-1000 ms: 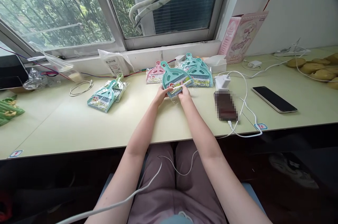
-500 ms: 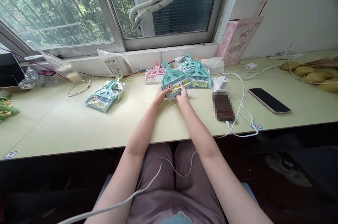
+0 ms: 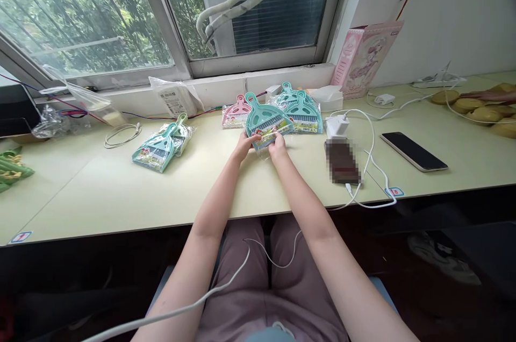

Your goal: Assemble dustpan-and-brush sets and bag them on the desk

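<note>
**2 hands on 1 wrapped dustpan set**

Little has changed over the last second: the teal dustpan set [image 3: 264, 115] stays in almost the same spot, over the far middle of the desk [image 3: 121, 202], and the left hand [image 3: 243, 147] and right hand [image 3: 277, 147] keep hold of it. At the far right, another person's hand [image 3: 500, 95] has come in over some yellow lumps [image 3: 486, 115]. I read this as a steady moment in the handling, the set kept in hand and apparently unopened.

The grip of each hand is closed on the near end of the set, at its left and right, thumbs on top; most of the fingers are hidden. I cannot tell whether the set touches the desk.

Clear film wraps it, crumpled at the near edge. The looped handle points far, dark bristles cross the pan, and a bright label sits nearer, its wording too small to read. Just beyond, 2 overlapping teal sets [image 3: 303, 113] lie right and a pink set [image 3: 237, 111] left; 2 more sets [image 3: 155, 149] lie at left.
</note>
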A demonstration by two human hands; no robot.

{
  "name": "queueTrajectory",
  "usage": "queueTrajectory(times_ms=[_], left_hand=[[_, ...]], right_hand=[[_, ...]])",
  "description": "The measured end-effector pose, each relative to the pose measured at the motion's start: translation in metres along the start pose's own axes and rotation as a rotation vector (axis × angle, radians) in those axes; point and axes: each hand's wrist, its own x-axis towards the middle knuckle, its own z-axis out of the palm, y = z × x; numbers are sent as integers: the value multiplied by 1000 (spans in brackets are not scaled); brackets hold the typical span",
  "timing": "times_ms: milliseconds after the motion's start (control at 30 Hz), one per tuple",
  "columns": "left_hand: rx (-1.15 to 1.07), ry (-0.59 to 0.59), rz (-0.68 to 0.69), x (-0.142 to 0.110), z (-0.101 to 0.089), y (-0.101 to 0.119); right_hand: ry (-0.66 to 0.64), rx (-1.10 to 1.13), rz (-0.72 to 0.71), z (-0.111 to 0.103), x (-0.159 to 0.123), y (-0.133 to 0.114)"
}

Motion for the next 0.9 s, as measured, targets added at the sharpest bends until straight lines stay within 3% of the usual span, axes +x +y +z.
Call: queueTrajectory(times_ms=[100,300,567,667,767,833,900], left_hand=[[0,-6,43,2,-1,1],[-58,-17,156,-1,-4,13],[-57,-6,124,1,-12,14],[-56,123,136,8,-23,14],[-100,371,138,13,-49,15],[-199,532,93,14,-70,18],[-333,591,33,13,-89,21]], right_hand=[[-32,-7,-27,1,-3,1],[-235,38,-168,6,-13,3],[-242,16,-46,10,-13,2],[-217,-35,26,8,-11,-2],[-156,-156,56,1,-5,-8],[-127,-241,-31,-4,0,-12],[-94,-345,-182,-7,4,-15]])
